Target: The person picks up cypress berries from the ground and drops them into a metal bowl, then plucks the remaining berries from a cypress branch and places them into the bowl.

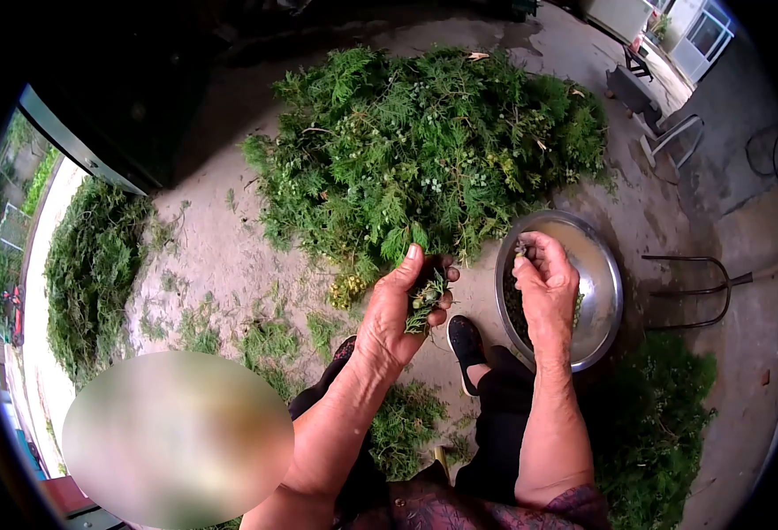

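Observation:
My left hand (399,305) is wrapped round a small green sprig (426,299) with round seed cones, in front of a large pile of leafy evergreen branches (415,141). Over a wide metal basin (614,300) at the right, my right hand (545,278) is closed, its thumb and fingertips pinching something small and dark that I cannot make out. Small green cones lie inside the basin, partly hidden by my right hand and forearm.
Another heap of branches (97,274) lies at the left, and more greenery (663,424) at the lower right. A metal fork (724,281) is right of the basin. Loose sprigs surround my shoes (466,346). A blurred oval covers the lower left.

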A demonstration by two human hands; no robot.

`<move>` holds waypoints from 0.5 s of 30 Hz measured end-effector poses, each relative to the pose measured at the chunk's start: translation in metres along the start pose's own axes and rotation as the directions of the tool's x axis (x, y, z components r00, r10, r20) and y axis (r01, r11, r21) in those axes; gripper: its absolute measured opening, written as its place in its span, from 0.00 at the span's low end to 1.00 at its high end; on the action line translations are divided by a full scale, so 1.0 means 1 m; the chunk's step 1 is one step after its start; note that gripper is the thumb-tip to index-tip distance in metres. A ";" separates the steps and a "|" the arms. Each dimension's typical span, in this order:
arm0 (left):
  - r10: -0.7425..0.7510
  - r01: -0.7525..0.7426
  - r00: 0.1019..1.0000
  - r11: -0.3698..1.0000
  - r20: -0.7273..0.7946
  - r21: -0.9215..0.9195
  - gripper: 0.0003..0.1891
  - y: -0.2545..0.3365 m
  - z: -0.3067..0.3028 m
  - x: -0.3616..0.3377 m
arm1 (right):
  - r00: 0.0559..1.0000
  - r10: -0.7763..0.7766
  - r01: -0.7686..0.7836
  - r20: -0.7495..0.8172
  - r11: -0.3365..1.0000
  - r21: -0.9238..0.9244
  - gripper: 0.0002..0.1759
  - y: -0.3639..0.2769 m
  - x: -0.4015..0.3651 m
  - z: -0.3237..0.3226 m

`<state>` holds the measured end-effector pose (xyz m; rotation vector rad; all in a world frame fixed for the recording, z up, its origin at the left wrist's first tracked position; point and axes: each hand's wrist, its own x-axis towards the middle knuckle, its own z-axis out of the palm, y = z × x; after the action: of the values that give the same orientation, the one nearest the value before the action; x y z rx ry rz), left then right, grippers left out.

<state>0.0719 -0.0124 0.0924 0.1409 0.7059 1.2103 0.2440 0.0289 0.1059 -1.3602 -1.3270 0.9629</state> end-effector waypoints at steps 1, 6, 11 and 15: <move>0.015 -0.015 1.000 1.000 0.000 -0.012 0.25 0.001 0.001 -0.001 | 0.983 -0.117 0.097 -0.140 0.985 -0.139 0.14 0.020 0.013 -0.018; 0.067 -0.068 0.998 0.997 0.007 0.041 0.33 0.004 0.007 -0.007 | 0.856 -0.280 -0.028 -0.434 0.815 -0.579 0.18 0.026 0.023 -0.055; 0.079 -0.083 0.996 0.992 0.041 0.096 0.37 0.003 0.012 -0.010 | 0.980 -0.055 0.005 0.192 0.967 0.254 0.12 -0.003 -0.006 -0.004; 0.098 -0.098 0.995 0.990 0.007 0.101 0.36 0.002 0.011 -0.010 | 0.862 -0.360 0.400 0.356 0.916 -0.040 0.19 -0.020 -0.020 0.024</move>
<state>0.0747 -0.0181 0.1063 0.2632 0.7664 1.2686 0.2144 0.0105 0.1184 -0.9768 -1.8596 0.8815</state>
